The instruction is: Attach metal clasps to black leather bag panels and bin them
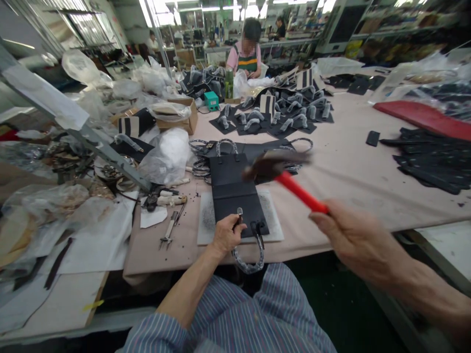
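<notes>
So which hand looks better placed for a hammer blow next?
Probably the person's right hand: it grips the red-handled hammer, held up in the air. The left hand seems occupied, pinching a small shiny piece over the black panel.

A blue-grey cloth garment with fine pale stripes [228, 326] covers the torso and lap. Its matching striped left sleeve [156, 333] ends near the elbow. The left hand [226, 234] and right hand [346, 228] are bare.

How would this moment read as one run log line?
left hand: pinching small shiny metal piece over flat black panel | right hand: holding red-handled hammer aloft, blurred | under panel: pale rectangular slab
</notes>
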The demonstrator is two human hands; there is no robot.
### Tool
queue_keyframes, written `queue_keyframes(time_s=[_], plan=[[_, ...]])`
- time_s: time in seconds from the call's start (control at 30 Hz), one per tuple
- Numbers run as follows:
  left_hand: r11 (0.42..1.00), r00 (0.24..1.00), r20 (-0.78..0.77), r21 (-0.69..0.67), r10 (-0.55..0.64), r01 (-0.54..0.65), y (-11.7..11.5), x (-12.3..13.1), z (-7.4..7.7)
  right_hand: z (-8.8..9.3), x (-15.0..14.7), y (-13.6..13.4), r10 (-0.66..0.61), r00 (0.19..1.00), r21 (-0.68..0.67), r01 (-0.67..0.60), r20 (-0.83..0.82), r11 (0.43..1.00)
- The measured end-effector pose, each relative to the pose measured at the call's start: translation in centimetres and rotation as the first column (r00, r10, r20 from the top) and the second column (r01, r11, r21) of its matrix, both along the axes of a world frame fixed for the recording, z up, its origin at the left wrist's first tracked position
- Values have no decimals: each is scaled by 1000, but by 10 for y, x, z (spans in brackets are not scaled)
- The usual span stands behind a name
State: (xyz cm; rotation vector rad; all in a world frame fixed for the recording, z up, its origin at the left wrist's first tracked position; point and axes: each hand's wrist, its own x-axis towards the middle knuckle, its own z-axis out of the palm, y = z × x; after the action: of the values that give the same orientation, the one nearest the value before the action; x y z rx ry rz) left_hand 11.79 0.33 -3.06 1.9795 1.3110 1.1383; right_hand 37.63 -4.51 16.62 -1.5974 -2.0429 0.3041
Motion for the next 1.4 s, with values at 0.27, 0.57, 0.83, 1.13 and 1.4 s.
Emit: queue_keyframes(time_s=[0.27,0.57,0.83,1.13,1.4], plan=[[1000,997,-72,-6,-12,12,3,0,3,-23,8,-6,152,974,-207,-115,169,972],[990,998,21,-122,-67,69,1,-7,5,-135,77,26,-319,946,-604,225,-50,765],[987,998,25,-151,-53,56,3,-7,12,-171,23,37,67,994,-29,-65,82,997],[979,994,109,-205,22,1,0,-9,13,-190,-19,44,392,919,-111,-395,-52,912],[991,989,93,-49,-118,123,-9,-8,7,-198,-18,41,375,927,-122,-376,-36,919]])
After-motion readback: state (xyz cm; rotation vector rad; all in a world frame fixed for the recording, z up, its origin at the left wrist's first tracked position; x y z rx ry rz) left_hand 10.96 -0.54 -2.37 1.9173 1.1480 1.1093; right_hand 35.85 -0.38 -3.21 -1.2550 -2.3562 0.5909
